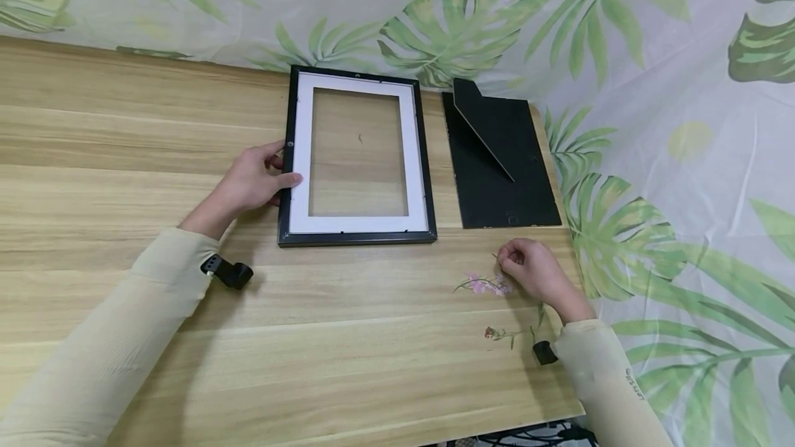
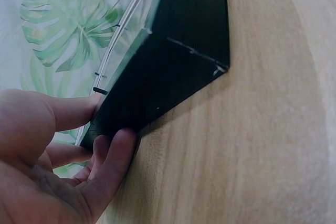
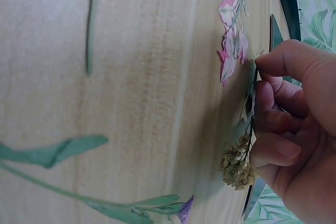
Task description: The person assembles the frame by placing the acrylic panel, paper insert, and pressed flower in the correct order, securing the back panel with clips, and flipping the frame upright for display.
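In the head view, my left hand (image 1: 251, 174) grips the left edge of a black picture frame (image 1: 357, 238), thumb over its white mat (image 1: 360, 225). Seen from the left wrist, the fingers wrap the frame's dark outer side (image 2: 152, 82), whose corner is close over the wood. My right hand (image 1: 537, 271) pinches the thin stem of a dried flower sprig (image 3: 237, 169) between thumb and index finger. The sprig's yellowish-brown cluster hangs below the fingers in the right wrist view. A pressed pink flower stem (image 1: 481, 285) lies on the table just left of this hand.
A black backing board (image 1: 497, 205) with its easel leg (image 1: 478, 126) raised lies right of the frame. Nearer the front are a small reddish flower stem (image 1: 491, 333) and a purple flower (image 3: 185, 211) with green leaves. Leaf-printed cloth (image 1: 466, 19) borders the wooden table (image 1: 310, 350).
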Motion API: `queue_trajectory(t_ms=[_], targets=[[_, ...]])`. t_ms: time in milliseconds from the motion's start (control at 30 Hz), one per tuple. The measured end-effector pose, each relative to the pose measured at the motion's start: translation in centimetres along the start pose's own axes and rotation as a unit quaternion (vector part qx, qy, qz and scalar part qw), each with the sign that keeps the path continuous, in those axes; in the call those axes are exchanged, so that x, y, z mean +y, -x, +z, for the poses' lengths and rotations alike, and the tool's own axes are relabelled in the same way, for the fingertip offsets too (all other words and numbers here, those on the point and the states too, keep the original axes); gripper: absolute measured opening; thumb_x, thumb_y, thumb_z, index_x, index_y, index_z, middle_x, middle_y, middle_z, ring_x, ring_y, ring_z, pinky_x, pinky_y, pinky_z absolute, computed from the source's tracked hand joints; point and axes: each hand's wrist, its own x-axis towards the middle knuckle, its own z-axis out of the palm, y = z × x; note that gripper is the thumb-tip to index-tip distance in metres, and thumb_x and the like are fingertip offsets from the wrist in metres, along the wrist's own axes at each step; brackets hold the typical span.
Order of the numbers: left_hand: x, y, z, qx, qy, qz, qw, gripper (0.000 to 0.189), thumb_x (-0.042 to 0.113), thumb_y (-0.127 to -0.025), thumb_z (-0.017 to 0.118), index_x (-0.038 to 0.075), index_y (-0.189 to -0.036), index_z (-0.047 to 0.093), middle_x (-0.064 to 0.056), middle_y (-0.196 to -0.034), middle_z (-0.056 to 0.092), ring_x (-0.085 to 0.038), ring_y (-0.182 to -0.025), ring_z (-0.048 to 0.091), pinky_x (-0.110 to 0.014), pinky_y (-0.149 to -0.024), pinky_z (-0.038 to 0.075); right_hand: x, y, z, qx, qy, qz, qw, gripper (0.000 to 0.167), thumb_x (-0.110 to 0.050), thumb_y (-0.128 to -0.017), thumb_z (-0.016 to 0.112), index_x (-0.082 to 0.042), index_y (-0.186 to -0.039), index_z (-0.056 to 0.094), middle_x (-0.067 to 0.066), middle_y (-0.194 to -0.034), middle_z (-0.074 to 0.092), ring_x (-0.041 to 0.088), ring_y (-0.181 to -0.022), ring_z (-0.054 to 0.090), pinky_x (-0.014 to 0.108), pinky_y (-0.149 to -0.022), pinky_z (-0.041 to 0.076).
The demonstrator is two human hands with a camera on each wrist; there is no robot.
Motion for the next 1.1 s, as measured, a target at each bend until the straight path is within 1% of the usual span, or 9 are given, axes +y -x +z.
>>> queue_trajectory(t_ms=[200, 367, 533, 600, 700, 800, 967, 1100], targets=[[-0.01, 0.0, 0.11, -0.001, 0.002, -0.002, 1.0, 0.075, 0.012, -0.098, 0.066, 0.005, -0.159, 0.023, -0.026, -0.124, 0.052, -0.025, -0.074, 0.06, -0.035, -0.06, 0.058, 0.02, 0.11, -0.05, 0.003, -0.007, 0.003, 1.0, 0.005, -0.004, -0.095, 0.065, -0.004, -0.092, 0.069, 0.003, -0.08, 0.063, 0.016, -0.067, 0.052, 0.029, -0.061, 0.045], [-0.06, -0.14, 0.37, -0.007, 0.005, -0.004, 1.0, 0.076, 0.012, -0.099, 0.066, 0.006, -0.16, 0.022, -0.025, -0.125, 0.051, -0.026, -0.076, 0.06, -0.036, -0.061, 0.059, -0.09, 0.16, -0.24, 0.002, -0.024, 0.006, 0.9997, 0.005, -0.004, -0.095, 0.065, -0.002, -0.093, 0.068, 0.004, -0.081, 0.063, 0.017, -0.068, 0.052, 0.027, -0.06, 0.045], [-0.07, -0.32, 0.48, -0.005, 0.007, -0.003, 1.0, 0.076, 0.012, -0.099, 0.066, 0.008, -0.16, 0.021, -0.024, -0.123, 0.052, -0.026, -0.077, 0.059, -0.035, -0.061, 0.058, -0.07, -0.08, -0.59, 0.013, -0.035, -0.013, 0.9992, 0.005, -0.005, -0.096, 0.066, -0.002, -0.092, 0.068, 0.004, -0.078, 0.062, 0.017, -0.066, 0.05, 0.026, -0.059, 0.043], [-0.05, -0.35, 0.44, -0.003, 0.005, -0.003, 1.0, 0.076, 0.013, -0.099, 0.065, 0.008, -0.16, 0.021, -0.024, -0.123, 0.052, -0.026, -0.077, 0.059, -0.035, -0.061, 0.058, 0.0, -0.17, -0.73, 0.021, -0.033, -0.02, 0.999, 0.005, -0.006, -0.095, 0.068, -0.003, -0.091, 0.068, 0.004, -0.078, 0.062, 0.018, -0.066, 0.051, 0.026, -0.058, 0.043], [-0.05, -0.33, 0.32, -0.002, 0.004, -0.005, 1.0, 0.075, 0.013, -0.099, 0.065, 0.008, -0.16, 0.022, -0.024, -0.124, 0.052, -0.026, -0.077, 0.059, -0.035, -0.061, 0.058, 0.08, -0.16, -0.87, 0.027, -0.03, -0.022, 0.9989, 0.004, -0.007, -0.091, 0.074, -0.004, -0.092, 0.071, 0.004, -0.082, 0.064, 0.018, -0.07, 0.053, 0.026, -0.061, 0.045], [-0.09, -0.26, 0.2, -0.002, 0.007, -0.006, 1.0, 0.076, 0.013, -0.099, 0.066, 0.007, -0.16, 0.021, -0.025, -0.124, 0.051, -0.025, -0.076, 0.059, -0.036, -0.061, 0.058, 0.0, -0.1, -0.78, 0.019, -0.026, -0.027, 0.9991, 0.008, -0.009, -0.089, 0.078, -0.005, -0.094, 0.073, 0.004, -0.087, 0.065, 0.017, -0.074, 0.056, 0.027, -0.064, 0.048], [-0.12, -0.07, 0.07, -0.003, 0.004, -0.003, 1.0, 0.076, 0.013, -0.099, 0.065, 0.007, -0.16, 0.021, -0.025, -0.124, 0.051, -0.025, -0.077, 0.059, -0.036, -0.062, 0.058, -0.21, -0.08, -0.24, 0.013, -0.014, -0.035, 0.9992, 0.008, -0.008, -0.088, 0.078, -0.004, -0.093, 0.074, 0.005, -0.087, 0.063, 0.017, -0.074, 0.054, 0.027, -0.064, 0.048], [-0.09, 0.06, 0.04, -0.001, 0.005, -0.002, 1.0, 0.075, 0.013, -0.099, 0.065, 0.007, -0.16, 0.023, -0.024, -0.122, 0.052, -0.025, -0.076, 0.059, -0.036, -0.061, 0.058, -0.33, -0.11, -0.06, 0.011, -0.005, -0.029, 0.9995, 0.009, -0.01, -0.091, 0.076, -0.002, -0.091, 0.073, 0.004, -0.086, 0.063, 0.016, -0.072, 0.052, 0.027, -0.062, 0.046]])
